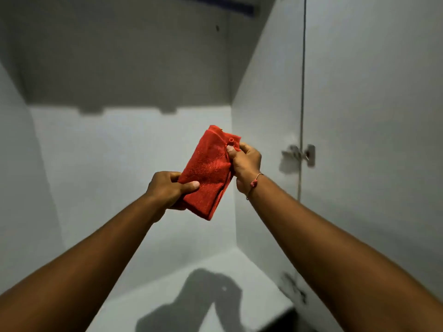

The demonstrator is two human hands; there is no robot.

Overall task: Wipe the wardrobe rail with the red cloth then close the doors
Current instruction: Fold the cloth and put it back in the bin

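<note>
A folded red cloth (208,168) is held up in front of the open white wardrobe. My left hand (167,188) pinches its lower left edge with the thumb on top. At the cloth's upper right edge, my right hand (244,164) grips it near a small loop. A dark bar (230,6) runs across the very top of the wardrobe, blurred and partly cut off; I cannot tell whether it is the rail. The right door (371,116) stands open.
The wardrobe's white back wall (131,152), right side panel (263,116) and floor shelf (215,271) surround my hands. A metal hinge (299,154) joins the side panel to the open right door. A second hinge (293,286) sits lower down.
</note>
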